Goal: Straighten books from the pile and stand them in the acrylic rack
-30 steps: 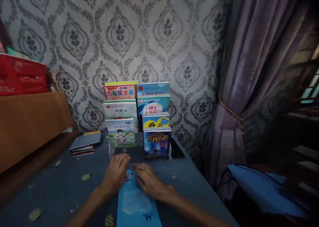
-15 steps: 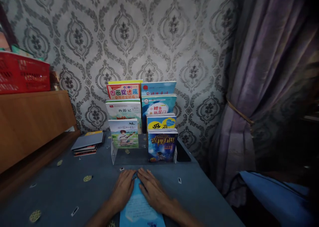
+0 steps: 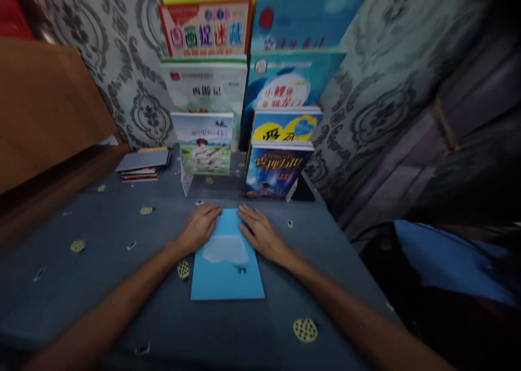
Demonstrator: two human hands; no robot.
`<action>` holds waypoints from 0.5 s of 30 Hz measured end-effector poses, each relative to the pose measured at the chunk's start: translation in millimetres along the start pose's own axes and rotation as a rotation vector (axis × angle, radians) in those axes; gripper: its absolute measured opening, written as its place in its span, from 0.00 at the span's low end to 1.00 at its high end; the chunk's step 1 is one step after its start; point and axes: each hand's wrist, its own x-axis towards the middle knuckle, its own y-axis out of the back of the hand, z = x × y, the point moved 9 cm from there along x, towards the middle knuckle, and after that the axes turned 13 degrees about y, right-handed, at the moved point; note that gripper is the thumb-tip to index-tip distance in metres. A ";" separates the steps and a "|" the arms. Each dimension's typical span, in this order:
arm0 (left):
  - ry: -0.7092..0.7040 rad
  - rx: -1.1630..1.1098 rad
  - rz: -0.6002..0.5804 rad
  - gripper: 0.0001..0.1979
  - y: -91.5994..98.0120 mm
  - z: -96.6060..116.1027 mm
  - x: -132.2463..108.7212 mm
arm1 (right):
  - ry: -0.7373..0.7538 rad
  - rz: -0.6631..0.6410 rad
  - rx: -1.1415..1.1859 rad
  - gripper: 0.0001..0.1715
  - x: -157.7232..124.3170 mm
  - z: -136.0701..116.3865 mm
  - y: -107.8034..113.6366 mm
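A light-blue book [image 3: 228, 281] lies flat on the dark blue cloth, with a pale patch of print and small dark lettering on its upper face. At its far left corner rests my left hand [image 3: 200, 228], fingers stretched forward and touching the edge. My right hand [image 3: 262, 235] lies at the far right corner, its fingers extended and slightly apart, thumb along the book's side. Both hands look open, neither wrapped round the book. Beyond them stands a clear display rack [image 3: 185, 181] holding upright books, including a white-and-green one [image 3: 205, 156] and a dark blue one [image 3: 277, 173].
Left of the rack lies a small stack of books [image 3: 142, 164] on the patterned tablecloth [image 3: 163, 284]. A wooden cabinet [image 3: 49, 110] borders the left side. To the right hang a purple curtain [image 3: 391, 159] and, lower, a blue cloth-like item [image 3: 451, 262].
My view has tipped downward and come closer to the rack. My hands have moved apart from near the book's far edge centre to its two far corners; the whole book now shows.
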 end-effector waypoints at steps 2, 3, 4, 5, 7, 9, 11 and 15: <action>-0.016 0.021 0.001 0.19 -0.4 -0.5 -0.5 | -0.006 0.026 0.020 0.27 -0.8 3.5 0.3; -0.024 0.030 0.007 0.19 0.0 -0.2 -0.9 | -0.002 0.028 0.032 0.27 -1.1 4.4 -0.1; -0.032 0.039 0.015 0.19 0.6 0.7 -1.2 | -0.004 0.031 0.040 0.27 -1.4 5.6 -0.1; -0.038 0.048 0.025 0.19 1.8 2.0 -1.5 | -0.007 0.033 0.046 0.26 -1.5 6.4 -0.1; -0.047 0.067 0.042 0.19 4.6 5.6 -1.9 | -0.016 0.034 0.050 0.26 -1.5 7.4 -0.1; -0.047 0.091 0.050 0.18 7.7 10.0 -2.0 | -0.018 0.037 0.050 0.26 -1.0 7.0 -0.1; -0.039 0.124 0.051 0.18 10.4 14.1 -2.1 | -0.016 0.043 0.049 0.26 -0.4 6.4 -0.1; -0.015 0.200 0.048 0.18 14.1 20.0 -1.9 | -0.013 0.045 0.042 0.25 -0.1 6.0 -0.9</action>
